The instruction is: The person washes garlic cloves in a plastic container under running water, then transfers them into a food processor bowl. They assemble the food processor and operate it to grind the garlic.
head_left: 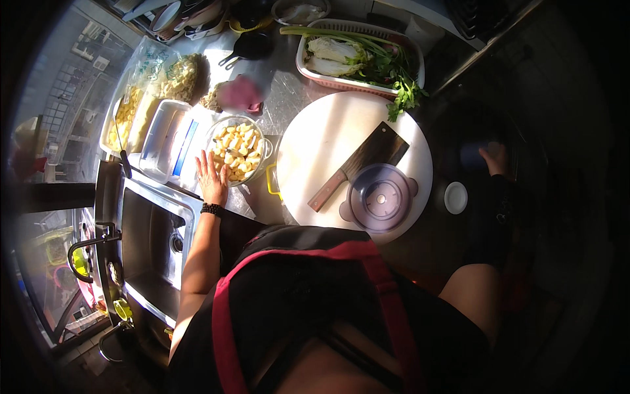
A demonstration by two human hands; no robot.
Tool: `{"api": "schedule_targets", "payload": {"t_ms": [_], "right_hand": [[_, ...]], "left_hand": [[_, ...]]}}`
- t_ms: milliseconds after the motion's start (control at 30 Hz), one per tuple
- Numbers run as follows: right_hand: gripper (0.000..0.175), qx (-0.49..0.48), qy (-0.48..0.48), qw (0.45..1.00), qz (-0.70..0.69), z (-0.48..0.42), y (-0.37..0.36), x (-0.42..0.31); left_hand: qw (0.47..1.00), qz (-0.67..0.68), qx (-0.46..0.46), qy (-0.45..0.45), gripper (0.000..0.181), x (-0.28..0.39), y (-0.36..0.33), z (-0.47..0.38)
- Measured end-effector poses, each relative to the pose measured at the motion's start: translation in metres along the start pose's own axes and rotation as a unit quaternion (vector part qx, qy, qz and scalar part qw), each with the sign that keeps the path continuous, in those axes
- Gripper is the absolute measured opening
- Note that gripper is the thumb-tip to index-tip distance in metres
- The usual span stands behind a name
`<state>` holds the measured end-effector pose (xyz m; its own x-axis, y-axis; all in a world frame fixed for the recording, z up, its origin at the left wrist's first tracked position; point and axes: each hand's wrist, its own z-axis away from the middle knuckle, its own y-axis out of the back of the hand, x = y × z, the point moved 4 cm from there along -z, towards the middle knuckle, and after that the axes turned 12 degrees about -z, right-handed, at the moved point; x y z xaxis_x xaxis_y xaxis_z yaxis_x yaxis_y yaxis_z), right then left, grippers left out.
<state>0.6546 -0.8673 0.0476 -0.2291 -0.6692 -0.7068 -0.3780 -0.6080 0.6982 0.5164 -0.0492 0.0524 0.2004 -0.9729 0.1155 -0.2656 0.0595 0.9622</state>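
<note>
My left hand [214, 181] lies with its fingers apart against the near-left side of a clear glass bowl [266, 147]. Peeled garlic cloves [238, 147] fill the bowl. Far to the right, in deep shadow, my right hand [495, 158] has its fingers around a dark bluish container [471, 155]; its exact kind is too dim to tell. Between my hands sits a round white cutting board [315, 143]. A cleaver [371, 153] with a wooden handle rests on it. A translucent purplish plastic lid [380, 198] partly overlaps the cleaver's blade.
A basket [344, 83] of napa cabbage and green herbs stands behind the board. Left of the bowl are a clear plastic tub [160, 143] and a bag of food [179, 81]. A steel sink [152, 231] borders my left arm. A white round object [456, 198] lies right.
</note>
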Motion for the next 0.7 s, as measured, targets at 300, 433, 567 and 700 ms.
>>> {"api": "schedule_targets", "payload": {"t_ms": [300, 433, 567, 700], "right_hand": [[0.061, -0.004, 0.272, 0.954, 0.127, 0.059, -0.057, -0.193], [0.032, -0.157, 0.326, 0.932, -0.01, 0.115, -0.117, -0.274], [0.021, -0.244, 0.381, 0.886, -0.1, 0.176, -0.166, -0.324], [0.015, -0.264, 0.31, 0.905, -0.12, 0.209, -0.187, -0.358]], "left_hand": [[1.0, 0.008, -0.014, 0.014, 0.054, 0.008, 0.004, -0.002], [0.999, 0.038, 0.012, -0.003, 0.051, 0.016, 0.016, -0.002], [0.997, 0.046, 0.024, -0.052, 0.05, 0.019, 0.013, -0.009], [0.991, 0.116, 0.05, -0.052, 0.053, 0.012, 0.018, -0.004]]}}
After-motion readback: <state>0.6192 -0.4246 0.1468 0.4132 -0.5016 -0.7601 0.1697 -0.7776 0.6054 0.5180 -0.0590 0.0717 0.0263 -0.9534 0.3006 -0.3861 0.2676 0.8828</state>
